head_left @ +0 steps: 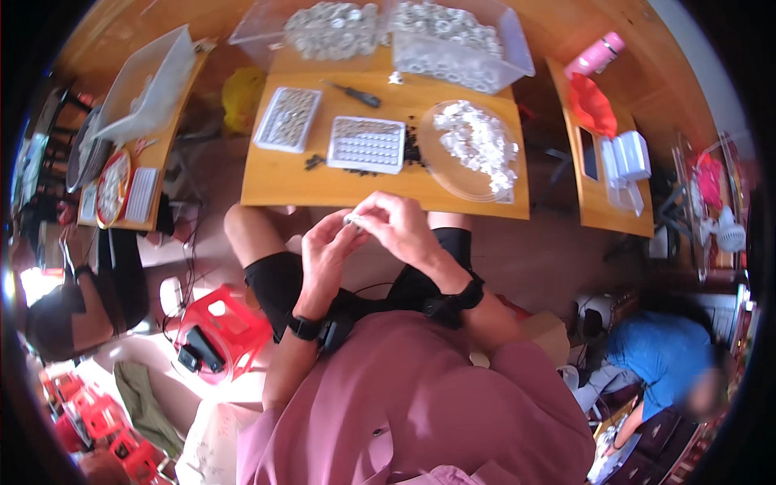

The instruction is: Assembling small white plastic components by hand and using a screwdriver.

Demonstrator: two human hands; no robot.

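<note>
Above my lap, just off the table's near edge, both of my hands meet at a small greyish-white piece [353, 219]. My left hand [325, 249] pinches it from one side, and the fingers of my right hand [402, 232] close on it from the other. Its kind is too small to make out. Closest on the wooden table [323, 190] is a white tray [366, 160] with rows of small pockets, the far rows filled with little parts. Tiny black pieces [413, 149] lie scattered beside it. A round see-through dish [440, 166] to the right carries a heap of white plastic pieces [477, 141].
A second filled tray [288, 120] and a screwdriver [356, 94] lie farther back. Two see-through bins of white ring-like parts [461, 73] stand at the far edge. Side tables flank mine. A red stool [222, 327] is at left; other people sit left and lower right.
</note>
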